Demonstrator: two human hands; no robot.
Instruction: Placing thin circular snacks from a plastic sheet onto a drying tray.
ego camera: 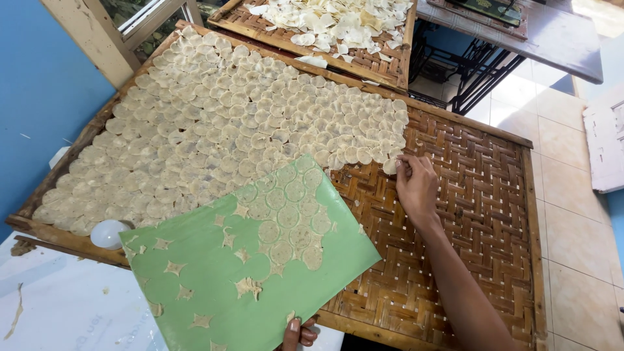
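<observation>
Bamboo woven tray (pixel 468 195), wood-framed, tilted across the view; its left and middle are covered by thin pale round dough discs (pixel 221 123) laid in overlapping rows, its right part bare weave.

Green sheet (pixel 260 273): stiff, held over the tray's near edge, carrying a patch of cut discs (pixel 289 214) toward its upper right corner and star-shaped dough scraps (pixel 174 268) where discs are gone.

Right hand (pixel 416 188): resting on the weave at the end of the disc rows, fingertips (pixel 402 168) pinched narrowly on one disc (pixel 390 166) at the edge of the laid field. Grip closed to a fine pinch, holding that single disc against the tray.

Left hand (pixel 298 333): only thumb and fingertips visible at the bottom edge, clamped on the sheet's lower rim; grip closed on the sheet.

Risks, as judged: the sheet is held by one edge and slopes, so loosened discs could slide off or fold. The discs look thin and soft; a hard pinch could tear or crease one, and heavy overlap could make neighbours stick. The sheet's corner hangs over the laid rows and could scuff them if it dips.

Also present: a second tray (pixel 383 62) of paler, curled pieces behind; white round object (pixel 107 233) by the near left frame; blue wall (pixel 39 97); tiled floor (pixel 572 214).
</observation>
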